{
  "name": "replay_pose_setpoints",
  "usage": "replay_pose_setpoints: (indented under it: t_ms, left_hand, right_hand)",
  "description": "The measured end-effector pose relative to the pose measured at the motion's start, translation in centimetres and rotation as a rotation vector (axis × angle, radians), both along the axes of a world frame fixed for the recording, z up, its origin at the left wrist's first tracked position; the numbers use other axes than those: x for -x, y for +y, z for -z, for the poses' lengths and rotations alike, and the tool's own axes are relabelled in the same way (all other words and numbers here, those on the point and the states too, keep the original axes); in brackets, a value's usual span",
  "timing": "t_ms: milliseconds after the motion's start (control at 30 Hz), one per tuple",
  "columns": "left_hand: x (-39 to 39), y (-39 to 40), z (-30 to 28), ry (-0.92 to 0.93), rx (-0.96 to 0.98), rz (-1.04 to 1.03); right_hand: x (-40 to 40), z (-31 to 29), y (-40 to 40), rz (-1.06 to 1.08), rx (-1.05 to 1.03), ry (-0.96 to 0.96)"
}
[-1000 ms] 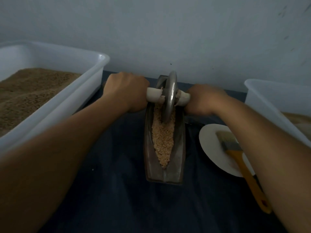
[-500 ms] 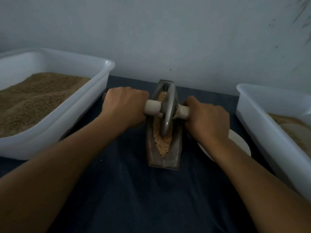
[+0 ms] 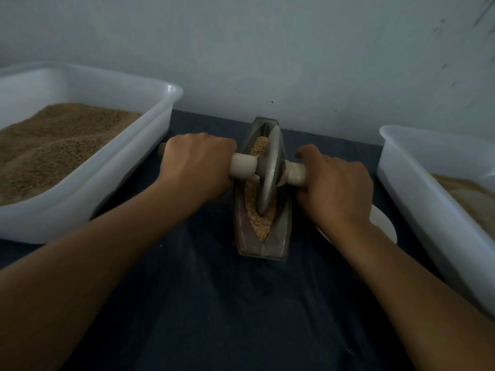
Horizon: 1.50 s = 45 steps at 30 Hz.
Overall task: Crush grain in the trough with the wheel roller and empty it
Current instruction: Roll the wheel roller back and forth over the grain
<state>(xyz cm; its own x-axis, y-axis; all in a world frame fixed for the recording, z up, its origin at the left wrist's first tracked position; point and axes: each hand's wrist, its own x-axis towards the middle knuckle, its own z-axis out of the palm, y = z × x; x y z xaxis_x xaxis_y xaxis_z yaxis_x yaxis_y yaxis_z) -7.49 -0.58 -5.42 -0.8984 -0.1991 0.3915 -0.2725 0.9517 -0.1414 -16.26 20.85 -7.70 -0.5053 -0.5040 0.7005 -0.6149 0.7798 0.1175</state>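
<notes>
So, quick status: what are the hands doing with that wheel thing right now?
Left hand and right hand grip the roller handles. Wheel sits in the trough, on grain. Nothing in the way.

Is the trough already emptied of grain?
No, grain lies along the trough on both sides of the wheel roller, which the left hand and right hand grip.

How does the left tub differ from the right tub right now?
The left tub is heaped with coarse brown grain; the right tub holds a paler, lower fill. The left tub shows nearly whole, while the right tub is cut off by the frame edge. Both are white plastic and flank the trough.
</notes>
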Motion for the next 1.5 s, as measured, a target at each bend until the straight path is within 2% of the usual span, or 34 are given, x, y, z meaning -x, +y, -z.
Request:
replay_pose_setpoints:
  t_ms: [100,233,767,867,1000,1133,1233,1400,1500]
  left_hand:
    - [0.9,-0.4,-0.3,-0.045,-0.030,-0.017]
    - [2.6,-0.7,-0.9,-0.070,0.035,-0.023]
    - [6.9,-3.0,-1.8,-0.143,0.038,0.043]
    - [7.0,-3.2,-1.7,-0.128,0.036,0.039]
    - [7.2,-3.3,-1.7,-0.126,0.027,0.039]
    - [7.0,-3.4,-1.5,-0.109,0.005,0.046]
    - [6.5,-3.3,-1.3,-0.091,-0.022,0.067]
    - [4.9,-2.6,-0.7,-0.077,-0.026,0.040]
    - [3.6,-1.9,-0.6,-0.035,0.008,0.054]
  right_hand:
    - [1.3,-0.6,-0.8,0.056,-0.058,-0.041]
    - [3.4,-1.1,-1.4,0.121,-0.152,-0.217]
    - [7.9,-4.8,-3.4,0.022,-0.394,-0.833]
    - [7.9,-5.4,-3.8,0.005,-0.466,-0.839]
    - [8.3,-5.6,-4.0,0.003,-0.449,-0.862]
    - [9.0,-5.2,-4.2,0.021,-0.464,-0.804]
    - [9.0,-4.8,-4.0,0.051,-0.454,-0.713]
    - [6.9,-3.4,-2.7,0.045,-0.318,-0.428]
    - [5.4,-2.5,-2.0,0.068,-0.245,-0.365]
